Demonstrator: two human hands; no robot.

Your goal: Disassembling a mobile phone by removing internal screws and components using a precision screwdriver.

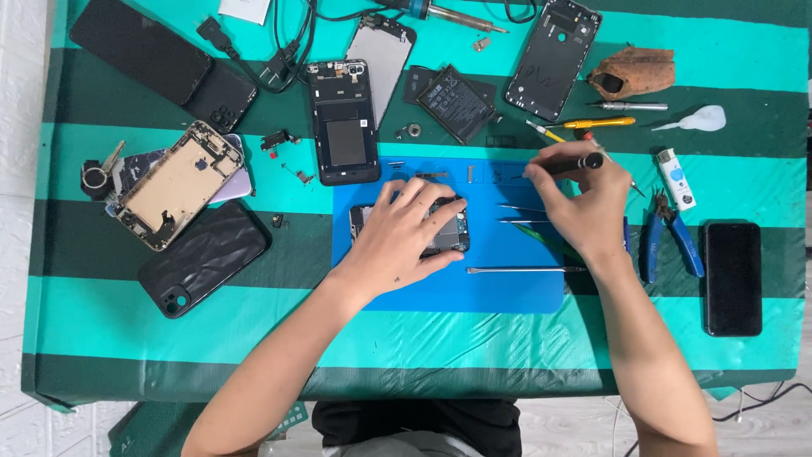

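Observation:
My left hand (402,239) lies flat over an opened phone body (450,237) on the blue work mat (507,292), its fingers spread across it. My right hand (578,201) hovers over the mat's right end and grips a black-handled screwdriver (582,162), which lies nearly level and points left toward the mat's upper edge. Two tweezers (520,214) and a thin metal pry tool (523,270) rest on the mat between the hands.
Several phone shells, back covers and a battery (455,103) are scattered over the green striped table. Blue pliers (670,239), a dark phone (732,278), a yellow screwdriver (592,123) and a soldering iron (448,12) lie to the right and far side.

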